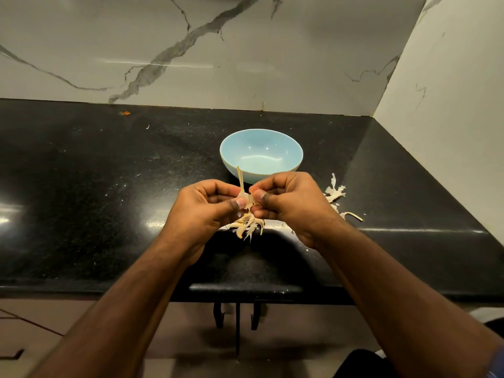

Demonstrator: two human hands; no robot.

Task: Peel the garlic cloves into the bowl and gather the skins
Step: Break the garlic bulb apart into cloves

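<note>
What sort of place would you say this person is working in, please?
Most likely a home kitchen: a black stone counter meets a marble-look tiled wall, and both hands pick at garlic before a blue bowl.

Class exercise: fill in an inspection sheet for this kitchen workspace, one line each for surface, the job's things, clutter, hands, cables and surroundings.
Surface: glossy black speckled stone counter, dotted with pale flecks.
Job's things: papery garlic piece with dry stem held between both hands; round light-blue bowl behind them, no cloves visible in it.
Clutter: loose pale garlic skins on the counter, right of the hands; small orange scrap by the wall.
Hands: left hand and right hand both pinch the garlic.
Cables: nothing seen.
Surroundings: grey-veined white marble wall.
</note>
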